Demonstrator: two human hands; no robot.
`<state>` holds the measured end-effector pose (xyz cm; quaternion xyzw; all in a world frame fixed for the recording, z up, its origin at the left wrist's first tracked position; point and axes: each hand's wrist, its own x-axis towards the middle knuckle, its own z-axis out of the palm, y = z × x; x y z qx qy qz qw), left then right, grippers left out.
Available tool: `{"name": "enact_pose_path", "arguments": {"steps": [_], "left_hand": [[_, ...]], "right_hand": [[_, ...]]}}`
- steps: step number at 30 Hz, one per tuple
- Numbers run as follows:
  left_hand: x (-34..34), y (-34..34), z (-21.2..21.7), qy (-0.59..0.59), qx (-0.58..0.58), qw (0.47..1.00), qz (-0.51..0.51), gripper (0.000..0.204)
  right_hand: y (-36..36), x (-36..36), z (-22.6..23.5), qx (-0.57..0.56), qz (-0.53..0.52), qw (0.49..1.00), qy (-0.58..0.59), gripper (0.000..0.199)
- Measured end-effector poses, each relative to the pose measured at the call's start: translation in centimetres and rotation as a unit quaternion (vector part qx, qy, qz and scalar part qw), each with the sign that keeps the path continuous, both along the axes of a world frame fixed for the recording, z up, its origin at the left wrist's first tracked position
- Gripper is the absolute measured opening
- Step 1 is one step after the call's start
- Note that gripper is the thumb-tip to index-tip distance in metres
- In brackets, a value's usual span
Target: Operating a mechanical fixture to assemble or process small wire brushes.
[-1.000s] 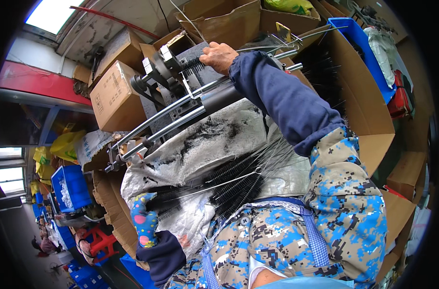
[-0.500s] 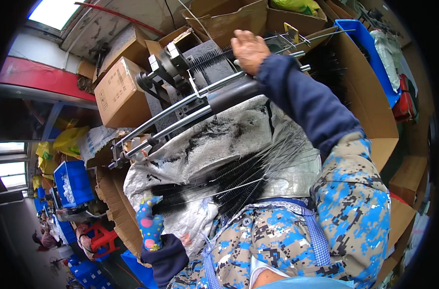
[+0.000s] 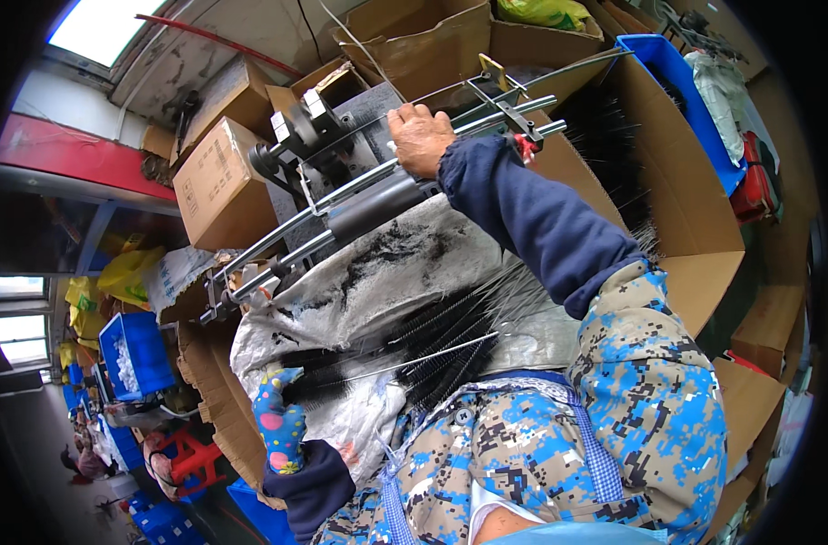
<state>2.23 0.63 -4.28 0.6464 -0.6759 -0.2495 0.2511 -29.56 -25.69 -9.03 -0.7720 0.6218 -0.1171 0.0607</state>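
Nearest, my left hand (image 3: 280, 427), in a dotted glove, pinches the black twisted-wire brushes (image 3: 414, 350) lying on the grey sack (image 3: 359, 291), their long axis running toward two o'clock; farther off at twelve, my right hand (image 3: 420, 138) curls over the machine's rails (image 3: 359, 195).

Machine (image 3: 359, 195) behind sack (image 3: 405, 282), brushes (image 3: 432, 350) on sack, cardboard box (image 3: 219, 173) left of machine.

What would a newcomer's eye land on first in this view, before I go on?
Probably the bare right hand stretched up to the metal rail machine at centre top. Below it, black wire-stemmed brushes lie across a grey sack on the lap, with the left hand, in a dotted glove, at their lower-left end.
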Motion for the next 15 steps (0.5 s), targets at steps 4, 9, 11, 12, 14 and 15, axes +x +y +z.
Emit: {"name": "enact_pose_path", "arguments": {"steps": [4,9,11,12,14,15], "left_hand": [[0.5,1.0,0.6,0.022,-0.001,0.999,0.034,0.052],[-0.7,-0.1,1.6,-0.008,-0.019,1.000,0.002,0.050],[-1.1,-0.2,2.0,0.005,-0.022,1.000,-0.002,0.050],[-0.8,0.2,1.7,0.006,-0.024,1.000,-0.001,0.050],[0.1,0.8,1.2,0.016,-0.027,0.999,0.001,0.049],[0.7,1.2,0.5,0.019,-0.025,0.999,0.000,0.049]], "right_hand": [[0.1,3.6,0.1,0.018,0.011,1.000,-0.004,0.033],[0.6,8.5,0.0,0.012,0.055,0.998,-0.018,0.034],[0.5,7.8,0.1,0.011,0.068,0.998,-0.017,0.034],[0.3,6.3,0.4,0.024,0.074,0.997,0.006,0.034],[-0.2,2.7,0.9,0.054,0.069,0.996,0.023,0.032],[-0.5,0.7,0.8,0.072,0.058,0.996,0.017,0.031]]}}
